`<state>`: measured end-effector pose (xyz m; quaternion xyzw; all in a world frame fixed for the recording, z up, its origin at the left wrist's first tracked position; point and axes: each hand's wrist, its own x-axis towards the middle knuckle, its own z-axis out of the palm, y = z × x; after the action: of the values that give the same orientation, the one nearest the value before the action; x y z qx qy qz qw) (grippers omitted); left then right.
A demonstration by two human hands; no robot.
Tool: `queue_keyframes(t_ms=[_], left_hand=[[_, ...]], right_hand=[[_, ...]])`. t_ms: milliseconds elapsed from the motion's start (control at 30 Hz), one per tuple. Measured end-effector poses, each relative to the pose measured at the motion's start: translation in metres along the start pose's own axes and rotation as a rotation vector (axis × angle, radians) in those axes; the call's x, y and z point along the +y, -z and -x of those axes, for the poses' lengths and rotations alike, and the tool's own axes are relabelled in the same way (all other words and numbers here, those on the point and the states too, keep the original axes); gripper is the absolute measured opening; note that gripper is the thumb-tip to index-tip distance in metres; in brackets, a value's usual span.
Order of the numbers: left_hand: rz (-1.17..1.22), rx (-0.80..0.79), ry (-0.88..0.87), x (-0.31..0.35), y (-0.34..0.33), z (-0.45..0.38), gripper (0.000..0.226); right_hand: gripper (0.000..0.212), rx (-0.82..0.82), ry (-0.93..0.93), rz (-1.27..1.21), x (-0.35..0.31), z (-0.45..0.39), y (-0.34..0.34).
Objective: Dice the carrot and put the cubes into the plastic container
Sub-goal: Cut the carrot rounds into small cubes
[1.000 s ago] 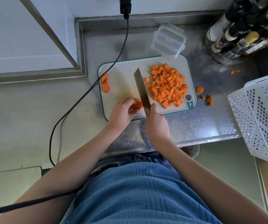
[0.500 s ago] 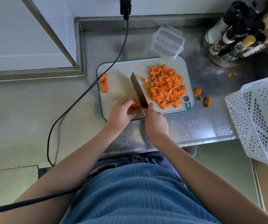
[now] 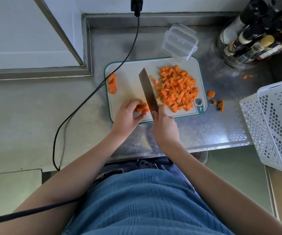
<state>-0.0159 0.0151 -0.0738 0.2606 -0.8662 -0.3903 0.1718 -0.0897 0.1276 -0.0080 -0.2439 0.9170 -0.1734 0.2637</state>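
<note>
Right hand (image 3: 165, 126) grips the handle of the broad steel cleaver (image 3: 148, 92), blade edge down on the white teal-rimmed cutting board (image 3: 128, 70), right beside the carrot sticks. Left hand (image 3: 126, 116) curls round the small bundle of orange carrot sticks (image 3: 142, 107) at the board's near edge, holding them against the blade. Big pile of diced orange carrot cubes (image 3: 176, 87) sits on the board's right half, so most of the dicing looks done. Left to cut: this bundle plus a few more orange carrot strips (image 3: 112, 83) at the board's left edge. Clear plastic container (image 3: 179, 42) lies just past the board's far edge, no cubes visible in it, so the transfer isn't started. A few orange carrot scraps (image 3: 215, 100) lie on the steel counter (image 3: 204, 129) right of the board.
</note>
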Motion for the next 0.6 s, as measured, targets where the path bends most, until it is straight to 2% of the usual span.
queue_keyframes(t_ms=[133, 300, 600], left_hand=[[-0.027, 0.001, 0.009, 0.000, -0.003, -0.002, 0.030], [-0.034, 0.024, -0.008, 0.002, -0.003, -0.003, 0.022], [-0.032, 0.024, -0.001, -0.002, -0.009, -0.002, 0.022]], right_hand=[[0.029, -0.013, 0.004, 0.024, -0.002, -0.002, -0.003], [0.012, -0.034, 0.004, 0.074, -0.001, -0.005, -0.008], [0.011, -0.079, 0.013, 0.214, -0.005, -0.017, -0.018]])
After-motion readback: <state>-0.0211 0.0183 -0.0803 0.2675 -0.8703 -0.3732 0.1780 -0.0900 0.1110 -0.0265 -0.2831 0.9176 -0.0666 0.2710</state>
